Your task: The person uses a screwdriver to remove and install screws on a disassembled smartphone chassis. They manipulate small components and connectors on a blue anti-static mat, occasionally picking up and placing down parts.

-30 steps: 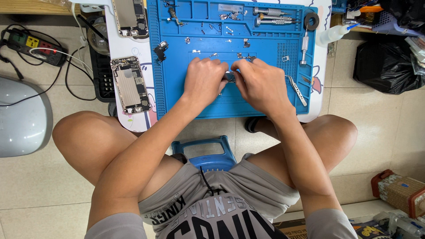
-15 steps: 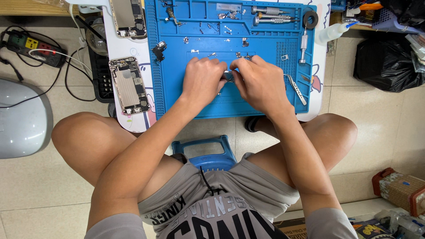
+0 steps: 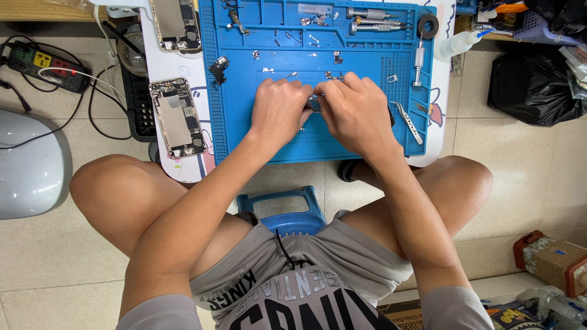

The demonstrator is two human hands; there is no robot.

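My left hand point(image 3: 280, 109) and my right hand point(image 3: 356, 111) meet over the middle of a blue repair mat point(image 3: 238, 122) on a small white table. Between their fingertips sits a small grey metal part point(image 3: 314, 102), pinched from both sides; most of it is hidden by the fingers. Tiny screws and brackets point(image 3: 333, 58) lie scattered on the mat beyond the hands. Metal tweezers point(image 3: 408, 122) lie on the mat just right of my right hand.
Two opened phone bodies point(image 3: 177, 117) point(image 3: 175, 23) lie left of the mat. Screwdrivers point(image 3: 374, 19) and a tape roll point(image 3: 427, 25) sit at the mat's far edge. A power strip point(image 3: 46, 66), a grey dome point(image 3: 27, 162), a black bag point(image 3: 532, 82) and a blue stool point(image 3: 282, 208) surround the table.
Both hands stay together on the small part over the mat, with only slight finger shifts. Nothing else has moved.
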